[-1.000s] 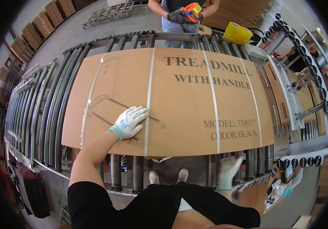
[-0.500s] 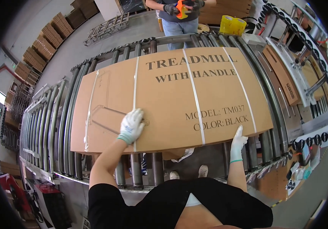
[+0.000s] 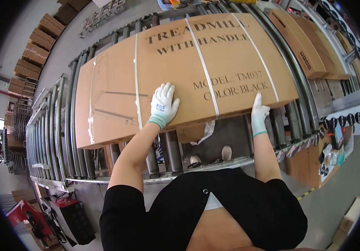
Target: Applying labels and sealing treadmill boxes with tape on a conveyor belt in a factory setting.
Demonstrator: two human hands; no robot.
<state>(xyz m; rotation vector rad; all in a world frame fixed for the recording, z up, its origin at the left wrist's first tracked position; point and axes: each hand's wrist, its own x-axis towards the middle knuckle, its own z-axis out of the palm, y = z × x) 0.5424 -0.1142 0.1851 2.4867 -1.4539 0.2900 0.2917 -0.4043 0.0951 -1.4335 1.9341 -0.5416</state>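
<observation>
Rightward went my left hand, in its white knitted glove with a teal cuff: half a second earlier it had lain on the second white strap from the left, and now it pressed beyond that strap. Its fingers were straight and fairly close together, thumb out to the side, palm flat on the cardboard with hold of nothing.

My right hand, gloved the same way, had stayed at the near edge, toward the right end. One finger pointed up against the edge and the others were bent; I couldn't tell whether they had hold of it.

Under both hands was the large, flat, brown cardboard box, lying on the conveyor of grey metal rollers. My left palm sat between the second strap and the third white strap, near the printed line drawing.

Farther out, my pale shoes showed below the near side. Another long brown carton stood beyond the box's right end, and stacks of flattened brown cardboard lined the floor at far left.
</observation>
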